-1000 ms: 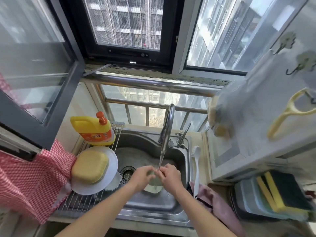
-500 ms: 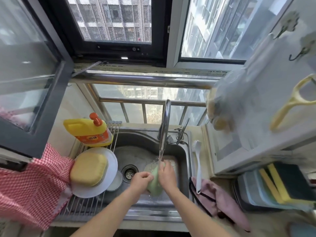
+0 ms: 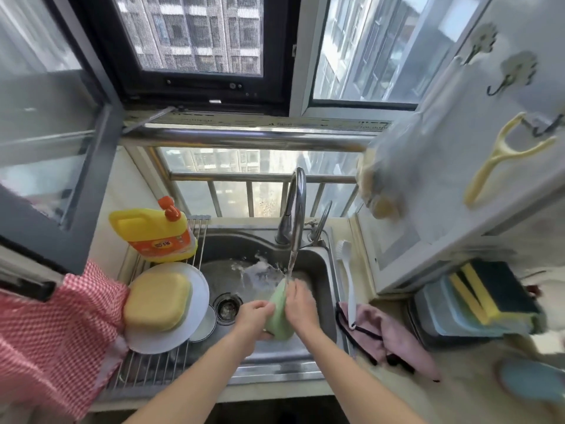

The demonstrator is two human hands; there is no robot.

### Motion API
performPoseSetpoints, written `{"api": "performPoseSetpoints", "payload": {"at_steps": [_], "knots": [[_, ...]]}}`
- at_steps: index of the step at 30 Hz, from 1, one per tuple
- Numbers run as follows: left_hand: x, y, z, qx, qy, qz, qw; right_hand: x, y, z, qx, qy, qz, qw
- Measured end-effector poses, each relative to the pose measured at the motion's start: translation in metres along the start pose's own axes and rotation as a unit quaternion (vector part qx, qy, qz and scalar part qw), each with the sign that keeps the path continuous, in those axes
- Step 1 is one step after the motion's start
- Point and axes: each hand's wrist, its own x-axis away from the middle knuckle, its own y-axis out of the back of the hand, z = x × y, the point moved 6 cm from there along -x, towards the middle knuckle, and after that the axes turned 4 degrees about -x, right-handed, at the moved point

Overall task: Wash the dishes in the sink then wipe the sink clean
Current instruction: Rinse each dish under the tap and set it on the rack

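I grip a pale green dish (image 3: pixel 279 313) on edge between both hands over the sink (image 3: pixel 318 270), near its front right corner: my left hand (image 3: pixel 253 316) curls round its lower left rim and my right hand (image 3: pixel 301 304) presses the other face. The tap's (image 3: pixel 295 206) stream hits its top edge, splashing toward the drain (image 3: pixel 227 305)

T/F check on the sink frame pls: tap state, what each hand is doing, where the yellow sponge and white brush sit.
1. Water runs from the faucet. True.
2. Both the left hand and right hand are on the green dish. True.
3. The yellow sponge lies in the sink basin. False: it lies on the white plate on the rack.
4. The white brush is in the right hand. False: it lies on the sink's right edge.
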Motion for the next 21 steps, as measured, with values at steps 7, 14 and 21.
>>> {"api": "performPoseSetpoints", "payload": {"at_steps": [7, 14, 21], "knots": [[0.015, -0.004, 0.006, -0.024, -0.015, 0.005, 1.0, 0.025, -0.014, -0.002, -0.007, -0.023, 0.021, 0.999], [0.024, -0.007, 0.016, 0.024, 0.016, -0.007, 1.0, -0.013, -0.01, -0.011, -0.017, -0.094, 0.053, 0.994], [0.02, -0.014, 0.028, 0.156, 0.075, -0.051, 0.984, -0.023, -0.018, -0.035, -0.002, -0.087, 0.052, 0.995]]}}
